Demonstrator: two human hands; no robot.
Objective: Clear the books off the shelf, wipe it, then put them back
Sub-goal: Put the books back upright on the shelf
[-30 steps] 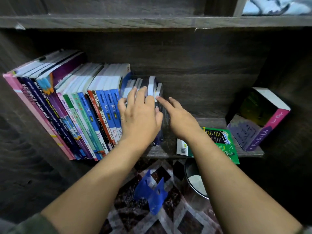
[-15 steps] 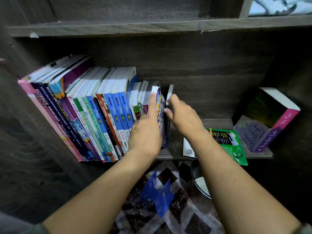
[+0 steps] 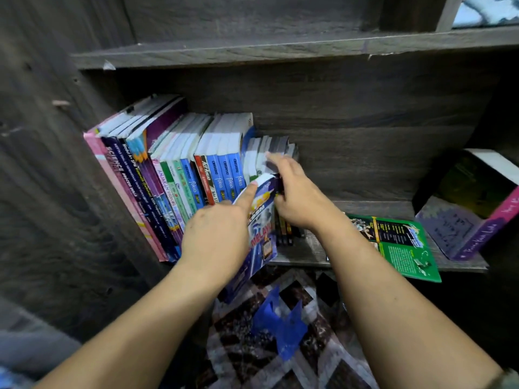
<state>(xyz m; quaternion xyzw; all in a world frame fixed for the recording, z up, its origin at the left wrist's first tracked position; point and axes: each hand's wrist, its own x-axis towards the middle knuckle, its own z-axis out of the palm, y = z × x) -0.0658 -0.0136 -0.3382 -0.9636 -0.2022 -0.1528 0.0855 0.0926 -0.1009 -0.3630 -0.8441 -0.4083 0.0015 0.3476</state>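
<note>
Many books (image 3: 179,175) are packed upright against the shelf's (image 3: 314,248) left wall, leaning left. At the row's right end a blue book (image 3: 259,234) is gripped by the left hand (image 3: 216,240), forefinger along its top, and has been tilted out past the front edge since half a second ago. Thin books (image 3: 286,228) are pinched by the right hand (image 3: 297,197), probably to steady them. A green book (image 3: 393,242) lies flat rightward; a purple book (image 3: 471,217) leans at the right wall.

Row of upright books (image 3: 179,175) filling the shelf's (image 3: 309,254) left half, bare board open between them and the flat green book (image 3: 398,242), leaning purple book (image 3: 477,209) blocking the right corner, upper shelf (image 3: 280,49) close overhead
</note>
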